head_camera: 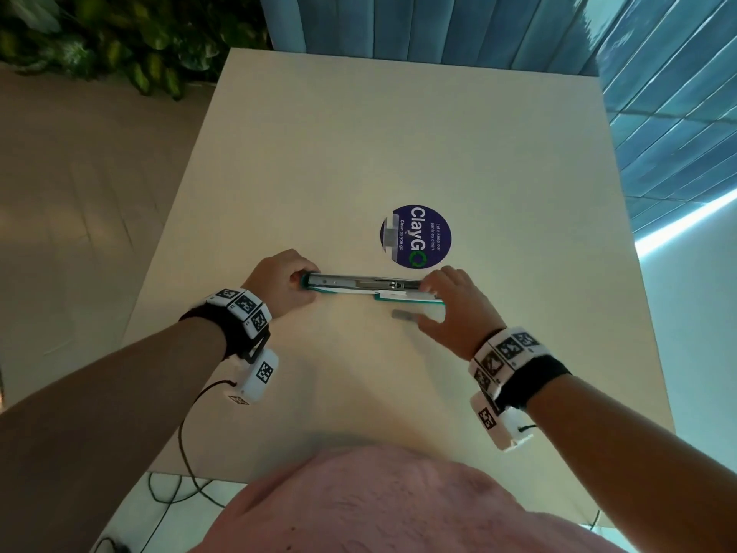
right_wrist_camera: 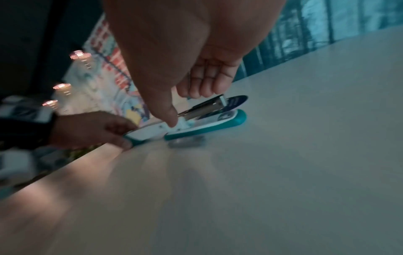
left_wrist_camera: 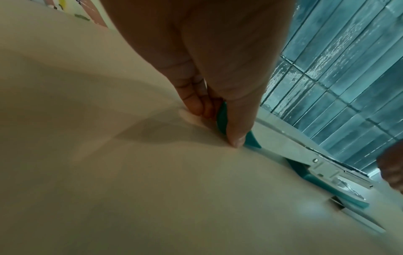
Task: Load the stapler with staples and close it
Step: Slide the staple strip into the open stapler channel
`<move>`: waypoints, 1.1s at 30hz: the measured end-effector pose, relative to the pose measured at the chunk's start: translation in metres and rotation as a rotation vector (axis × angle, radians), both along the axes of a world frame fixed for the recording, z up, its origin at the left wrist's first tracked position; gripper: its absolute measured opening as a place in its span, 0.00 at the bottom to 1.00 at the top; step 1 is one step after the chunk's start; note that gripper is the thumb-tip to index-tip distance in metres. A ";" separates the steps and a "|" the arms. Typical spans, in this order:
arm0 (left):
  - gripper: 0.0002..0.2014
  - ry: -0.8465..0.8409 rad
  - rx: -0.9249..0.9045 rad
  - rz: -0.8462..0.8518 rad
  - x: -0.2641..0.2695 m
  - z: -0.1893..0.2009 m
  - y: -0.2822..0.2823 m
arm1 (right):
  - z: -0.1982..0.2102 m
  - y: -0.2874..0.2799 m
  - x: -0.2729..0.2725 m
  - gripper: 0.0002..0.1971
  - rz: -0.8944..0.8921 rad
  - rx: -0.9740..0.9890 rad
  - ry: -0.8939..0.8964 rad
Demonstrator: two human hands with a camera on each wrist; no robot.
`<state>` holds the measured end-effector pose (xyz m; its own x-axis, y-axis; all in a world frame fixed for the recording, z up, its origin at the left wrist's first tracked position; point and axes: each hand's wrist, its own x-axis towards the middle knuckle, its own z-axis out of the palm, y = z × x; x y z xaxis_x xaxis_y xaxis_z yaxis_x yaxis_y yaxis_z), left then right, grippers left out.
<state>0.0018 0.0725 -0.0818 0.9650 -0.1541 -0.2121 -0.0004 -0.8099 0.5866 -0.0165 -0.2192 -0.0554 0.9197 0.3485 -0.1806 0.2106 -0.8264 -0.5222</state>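
Observation:
A teal and white stapler (head_camera: 359, 283) lies opened out flat on the table, its metal magazine (right_wrist_camera: 209, 104) raised slightly above the teal base (right_wrist_camera: 218, 124). My left hand (head_camera: 283, 279) grips the teal cover end at the left, pinched between thumb and fingers (left_wrist_camera: 216, 124). My right hand (head_camera: 434, 301) arches over the right half, its fingers resting on the magazine's free end and its thumb (right_wrist_camera: 170, 117) on the near side by the hinge. A grey strip of staples (head_camera: 402, 314) lies on the table just in front of the base, by my right thumb.
A round blue sticker (head_camera: 416, 237) is stuck to the beige table (head_camera: 359, 153) just behind the stapler. A blue padded bench stands past the far edge, with plants at the far left. Cables hang from my wristbands near the front edge.

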 end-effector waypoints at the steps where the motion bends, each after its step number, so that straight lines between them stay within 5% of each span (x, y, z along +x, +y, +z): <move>1: 0.15 -0.003 -0.002 0.004 0.000 0.000 0.000 | -0.001 0.004 -0.008 0.20 0.063 -0.034 0.014; 5: 0.16 -0.007 -0.006 0.015 0.001 -0.003 0.001 | -0.018 0.011 -0.023 0.22 0.113 -0.118 0.100; 11: 0.16 -0.008 -0.034 0.021 0.000 -0.006 0.001 | -0.027 0.019 -0.022 0.10 -0.009 -0.058 0.054; 18: 0.17 -0.007 -0.048 0.028 0.000 -0.009 0.003 | -0.010 0.012 -0.011 0.05 0.147 0.033 0.020; 33: 0.16 -0.021 -0.053 0.030 -0.001 -0.008 0.003 | 0.007 -0.006 0.031 0.07 0.135 -0.068 0.001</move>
<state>0.0011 0.0750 -0.0900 0.9734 -0.1360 -0.1842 0.0104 -0.7774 0.6290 0.0143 -0.2253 -0.0483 0.8653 0.4555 -0.2093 0.3213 -0.8244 -0.4660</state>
